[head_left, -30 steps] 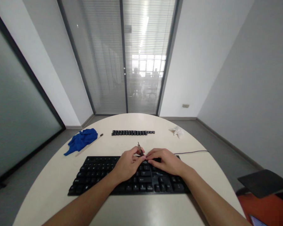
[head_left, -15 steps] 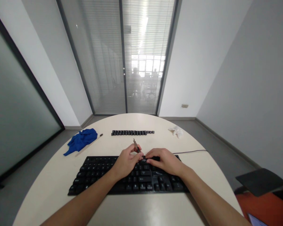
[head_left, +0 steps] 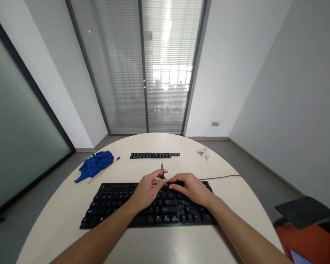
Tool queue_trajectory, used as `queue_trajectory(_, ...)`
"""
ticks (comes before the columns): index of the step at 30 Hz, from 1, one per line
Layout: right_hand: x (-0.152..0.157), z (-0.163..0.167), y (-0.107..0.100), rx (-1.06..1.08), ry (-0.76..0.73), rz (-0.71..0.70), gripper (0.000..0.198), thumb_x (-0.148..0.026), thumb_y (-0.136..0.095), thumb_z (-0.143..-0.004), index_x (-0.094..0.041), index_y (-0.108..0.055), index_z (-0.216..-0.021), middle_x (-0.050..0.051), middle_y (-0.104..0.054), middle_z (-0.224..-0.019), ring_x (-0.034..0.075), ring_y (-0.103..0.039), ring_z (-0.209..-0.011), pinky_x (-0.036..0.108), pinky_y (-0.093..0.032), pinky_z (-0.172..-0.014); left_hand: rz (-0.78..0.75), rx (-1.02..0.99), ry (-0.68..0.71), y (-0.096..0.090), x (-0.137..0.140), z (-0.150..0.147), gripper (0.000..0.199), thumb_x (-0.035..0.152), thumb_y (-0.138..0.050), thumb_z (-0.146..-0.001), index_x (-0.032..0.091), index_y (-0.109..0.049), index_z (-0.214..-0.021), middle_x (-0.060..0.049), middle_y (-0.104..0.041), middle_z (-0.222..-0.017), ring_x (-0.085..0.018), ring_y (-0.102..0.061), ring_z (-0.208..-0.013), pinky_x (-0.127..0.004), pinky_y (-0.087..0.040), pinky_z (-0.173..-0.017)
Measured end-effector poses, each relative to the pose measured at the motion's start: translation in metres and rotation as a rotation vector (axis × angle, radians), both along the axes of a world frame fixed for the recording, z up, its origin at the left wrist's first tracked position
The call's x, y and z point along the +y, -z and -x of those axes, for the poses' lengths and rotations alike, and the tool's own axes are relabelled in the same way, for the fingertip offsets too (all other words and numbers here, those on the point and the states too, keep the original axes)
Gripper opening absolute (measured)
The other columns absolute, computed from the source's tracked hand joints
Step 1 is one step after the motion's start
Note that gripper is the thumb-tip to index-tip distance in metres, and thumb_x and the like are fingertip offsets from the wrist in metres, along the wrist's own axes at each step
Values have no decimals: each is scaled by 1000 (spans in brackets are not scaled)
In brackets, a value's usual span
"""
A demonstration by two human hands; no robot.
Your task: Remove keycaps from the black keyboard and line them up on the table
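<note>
A small office room: glass partition (head_left: pixel 121 73) with venetian blinds (head_left: pixel 170 55) far, frosted glass panel (head_left: pixel 19 102) left, orange-seated chair (head_left: pixel 305 238) right.

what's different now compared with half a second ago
The slim dark metallic-looking tool in the left hand swung from leaning left to nearly upright. Nothing was visibly taken or released. The right hand, black plastic keyboard and loose black keycaps stayed about where they were.
</note>
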State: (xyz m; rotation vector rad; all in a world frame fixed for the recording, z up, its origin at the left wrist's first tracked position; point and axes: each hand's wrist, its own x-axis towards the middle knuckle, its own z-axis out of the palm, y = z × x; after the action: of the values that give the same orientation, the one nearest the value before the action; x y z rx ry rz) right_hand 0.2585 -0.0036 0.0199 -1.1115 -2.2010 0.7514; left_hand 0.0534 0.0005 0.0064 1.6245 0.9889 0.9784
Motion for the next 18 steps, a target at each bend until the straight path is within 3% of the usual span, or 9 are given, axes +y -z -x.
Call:
queue_trajectory(7, 1, 0, 1, 34, 61, -13, 19, -30, -62, -86, -22, -73, -99, 3, -74, -96, 18, -67, -87, 28, -50, -83, -10, -31, -97, 6, 3, 0, 36, 36, -59, -85, 18, -57, -116, -4, -66, -94, -17, -69, -77, -24, -51, -67)
queue_trajectory(13, 11, -14, 8, 69, 258, -105, 21, -33, -61, -86, -21, -70, -101, 3, -73, -94, 18, -67, -88, 29, -50, -81, 62, -75, -137, 10, 8, -2, 39, 36, -58, -86, 18, -53, -120, -5, -64, -94, -17, -69, -79, -22, -50, -61)
queue_trajectory(18, 20, -23, 17, -35, 428, -62, 21, -29, -59, -85, -22, -70, -102, 4, -74, -89, 19, -68, -83, 29, -49, -78, 40, -65, -126, 10, 7, -3, 37, 36, -55, -87, 17, -53, -119, -6, -65, -92, -18, -69, -79, -22, -49, -58)
